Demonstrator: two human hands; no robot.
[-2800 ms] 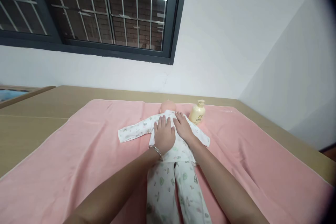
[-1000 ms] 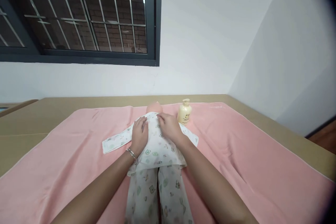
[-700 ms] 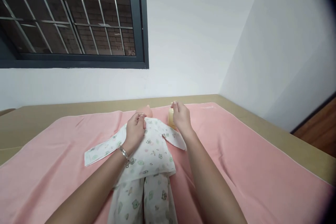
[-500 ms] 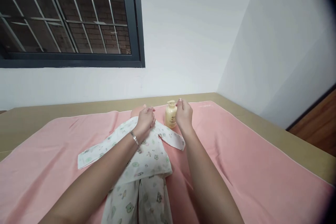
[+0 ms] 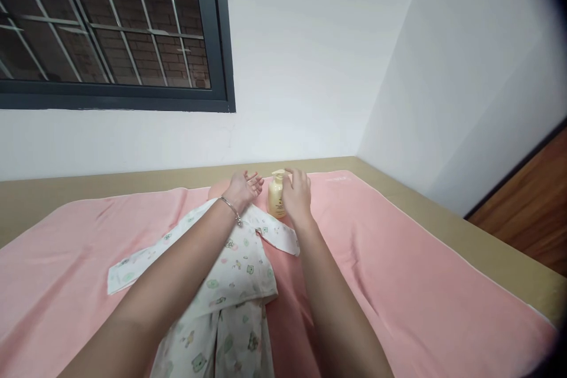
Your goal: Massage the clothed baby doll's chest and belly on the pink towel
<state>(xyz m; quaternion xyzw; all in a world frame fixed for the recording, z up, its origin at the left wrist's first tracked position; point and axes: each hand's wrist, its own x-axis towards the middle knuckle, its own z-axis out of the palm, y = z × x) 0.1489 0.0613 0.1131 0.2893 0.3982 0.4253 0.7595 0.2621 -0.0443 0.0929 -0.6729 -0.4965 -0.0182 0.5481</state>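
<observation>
My left hand is turned palm up with its fingers spread, above the collar end of a small white printed top. A bracelet circles that wrist. To its right stands a pale yellow pump bottle, upright, its spout pointing left. My right hand is at the bottle's right side, thumb and fingers apart and bent towards the pump head; whether they touch it is unclear. Matching trousers extend below the top. A rounded peach-coloured shape shows at the collar, partly hidden by my left hand.
A pink cloth lies under the clothes and bottle, over a tan padded surface. White wall rises behind, with a barred window at upper left. A brown wooden panel is at the right.
My left hand has gone from loosely curled to palm up with fingers spread. My right hand has loosened from a closed shape, its fingers now at the pump head. The view has shifted slightly right.
</observation>
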